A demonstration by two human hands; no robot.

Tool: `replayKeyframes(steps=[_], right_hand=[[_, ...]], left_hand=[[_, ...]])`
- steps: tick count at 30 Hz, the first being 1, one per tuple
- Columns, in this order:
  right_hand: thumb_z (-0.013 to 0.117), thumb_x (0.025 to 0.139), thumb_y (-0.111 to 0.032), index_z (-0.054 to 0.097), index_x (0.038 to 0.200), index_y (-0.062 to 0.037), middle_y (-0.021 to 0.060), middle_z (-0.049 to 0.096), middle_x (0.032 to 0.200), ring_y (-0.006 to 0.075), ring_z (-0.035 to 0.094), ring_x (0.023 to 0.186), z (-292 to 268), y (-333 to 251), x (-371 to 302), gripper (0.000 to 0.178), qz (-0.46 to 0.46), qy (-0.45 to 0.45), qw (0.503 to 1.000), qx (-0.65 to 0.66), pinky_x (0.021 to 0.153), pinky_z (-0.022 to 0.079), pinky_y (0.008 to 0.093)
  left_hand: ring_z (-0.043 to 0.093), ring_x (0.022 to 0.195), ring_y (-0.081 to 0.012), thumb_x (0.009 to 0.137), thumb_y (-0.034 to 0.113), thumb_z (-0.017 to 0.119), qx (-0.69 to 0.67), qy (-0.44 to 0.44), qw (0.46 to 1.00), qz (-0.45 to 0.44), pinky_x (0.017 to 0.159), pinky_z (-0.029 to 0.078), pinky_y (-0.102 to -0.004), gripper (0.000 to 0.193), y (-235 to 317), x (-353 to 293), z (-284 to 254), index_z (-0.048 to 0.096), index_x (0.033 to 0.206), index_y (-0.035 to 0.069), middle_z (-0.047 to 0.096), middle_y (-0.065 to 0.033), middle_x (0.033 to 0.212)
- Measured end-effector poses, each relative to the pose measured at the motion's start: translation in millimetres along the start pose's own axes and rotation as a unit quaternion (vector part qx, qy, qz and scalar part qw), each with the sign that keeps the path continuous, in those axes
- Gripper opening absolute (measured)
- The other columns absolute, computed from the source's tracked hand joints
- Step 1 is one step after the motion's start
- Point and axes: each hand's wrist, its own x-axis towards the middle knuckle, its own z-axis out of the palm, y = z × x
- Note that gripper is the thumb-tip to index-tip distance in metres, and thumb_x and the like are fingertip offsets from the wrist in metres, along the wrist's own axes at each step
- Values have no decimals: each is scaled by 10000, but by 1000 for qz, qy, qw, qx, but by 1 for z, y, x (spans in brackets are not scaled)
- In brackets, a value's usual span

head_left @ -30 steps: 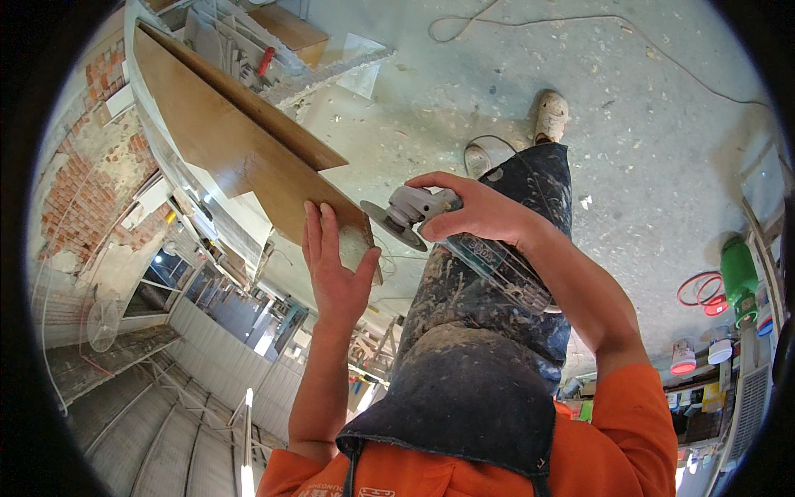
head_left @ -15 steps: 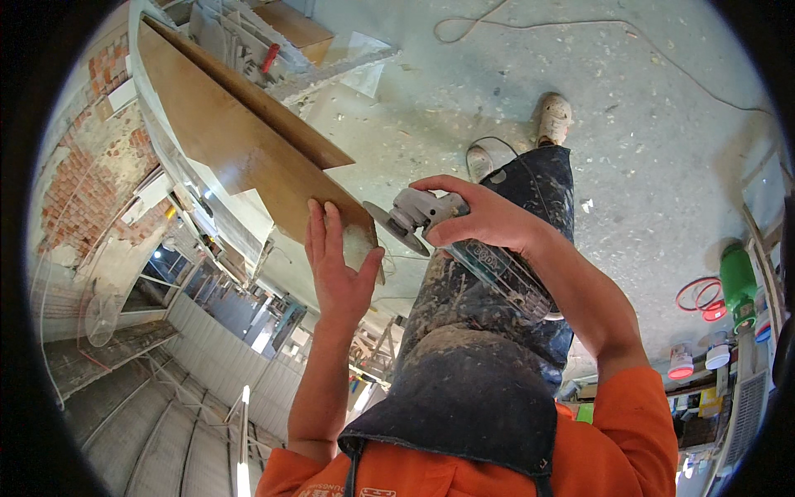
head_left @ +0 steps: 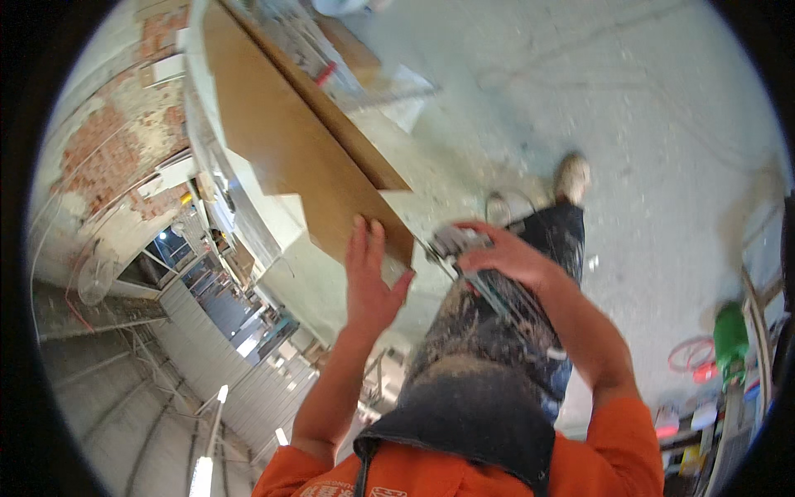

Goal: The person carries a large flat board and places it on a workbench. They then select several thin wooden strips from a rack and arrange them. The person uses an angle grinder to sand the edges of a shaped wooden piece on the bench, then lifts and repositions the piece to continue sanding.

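Observation:
A long brown board (head_left: 290,141) with a stepped edge slants from the upper left toward the middle. My left hand (head_left: 370,286) lies flat on its near end, fingers stretched and thumb apart. In my right hand (head_left: 517,258) is an angle grinder (head_left: 453,239), gripped around its grey head. The teal body of the tool runs back along my right thigh. Its disc (head_left: 440,259) is seen nearly edge-on beside the board's near end; blur hides whether the two touch.
A second brown strip (head_left: 385,176) lies along the board's far side. Light scraps (head_left: 406,99) lie beyond it on the speckled floor (head_left: 629,124). A green cylinder (head_left: 730,340) and a red coiled hose (head_left: 690,354) are at the right. My shoe (head_left: 572,178) stands ahead.
The whole view has shifted, so the board and both hands sit lower and further right. The grinder's disc now shows more edge-on. Both hands keep their places on board and tool.

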Motion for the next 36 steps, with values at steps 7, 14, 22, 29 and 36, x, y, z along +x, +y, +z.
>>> replayKeyframes(steps=[7, 14, 22, 29, 36], right_hand=[[698, 871, -50, 377, 1507, -94, 205, 682, 933, 316, 696, 626, -19, 23, -30, 714, 11, 139, 984, 114, 539, 594, 452], [709, 859, -308, 450, 1398, -90, 157, 673, 1004, 319, 703, 656, -32, 0, -116, 636, -128, 213, 963, 104, 560, 619, 445], [669, 857, -477, 547, 1269, -41, 161, 682, 998, 311, 697, 743, -5, -21, -188, 612, -208, 334, 918, 42, 645, 612, 450], [662, 812, -473, 562, 1264, -12, 173, 695, 1030, 342, 698, 763, 25, 0, -198, 653, -282, 342, 896, 11, 675, 613, 476], [652, 863, -498, 571, 1215, 24, 184, 693, 972, 293, 694, 735, 66, 5, -192, 635, -343, 377, 860, -9, 658, 610, 441]], left_hand=[[249, 1495, -439, 805, 227, 818, -135, 62, 988, -42, 1223, 229, -493, 936, -19, -9, 9, 309, 1560, 13, 253, -253, 1627], [362, 1419, -423, 818, 382, 811, -312, 285, 762, -490, 1178, 309, -505, 911, -97, -56, 107, 372, 1478, -67, 403, -278, 1510], [544, 1291, -315, 1026, 452, 550, -951, 90, 237, -179, 1111, 406, -529, 552, -82, -17, 135, 488, 1445, 98, 600, -90, 1388], [556, 1278, -306, 985, 369, 658, -945, 128, 130, -272, 1112, 411, -481, 450, -74, 4, 132, 606, 1339, 97, 619, -69, 1382], [557, 1269, -295, 964, 356, 686, -925, 126, 159, -321, 1111, 401, -456, 483, -135, -3, 141, 602, 1347, 73, 626, -74, 1369]])
